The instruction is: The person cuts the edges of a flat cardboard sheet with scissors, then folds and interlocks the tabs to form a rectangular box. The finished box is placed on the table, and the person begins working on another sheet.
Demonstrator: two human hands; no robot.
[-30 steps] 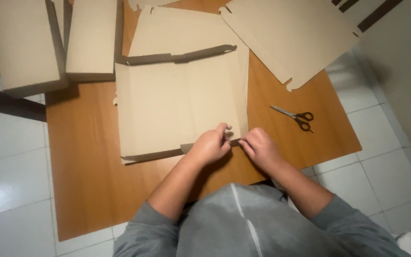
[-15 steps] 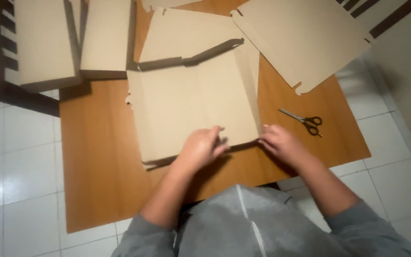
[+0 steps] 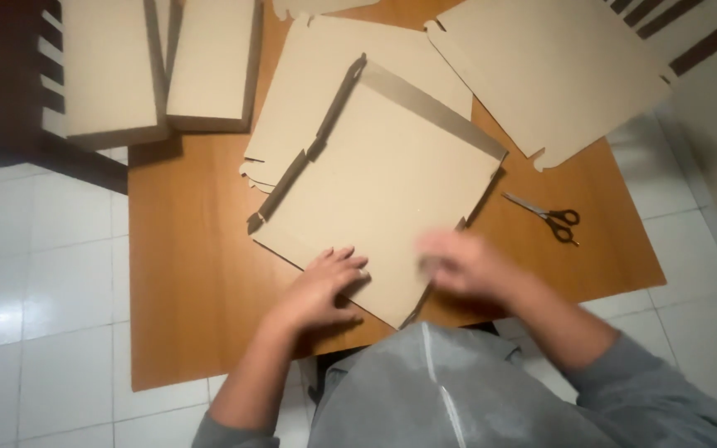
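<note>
Cardboard everywhere, all plain tan, no print or labels visible.

- 2 folded flat boxes (image 3: 159, 66) top left, side by side, long rectangles, overhanging the table edge next to a dark slatted chair (image 3: 2, 75).
- Flat die-cut sheet (image 3: 553, 70) top right, w/ small tabs and notches on its edges, hanging off the table's far right corner.
- Another flat sheet (image 3: 325, 75) under the work piece, sticking out toward top centre, notched corner on its left.

Work piece: half-folded box blank (image 3: 383, 187), roughly square panel, rotated approx diagonal on the wooden table (image 3: 184, 282), centre of the tabletop. Narrow side flaps along its upper-left and upper-right edges are folded up, showing as darker strips. Near corner points at the person, close to the table's front edge.

Left hand (image 3: 321, 290): flat, palm down, fingers spread, pressing the lower-left edge of the blank, part on card, part on table. Not gripping anything.

Right hand (image 3: 466, 265): motion-blurred, over the blank's lower-right edge. Can't tell if it's gripping the flap or loose.

Scissors (image 3: 548, 217): black handles, lying shut on the table right of the blank, apart from it, just beyond the right hand.

Grey sleeves, white tile floor (image 3: 35, 274) around the table.
</note>
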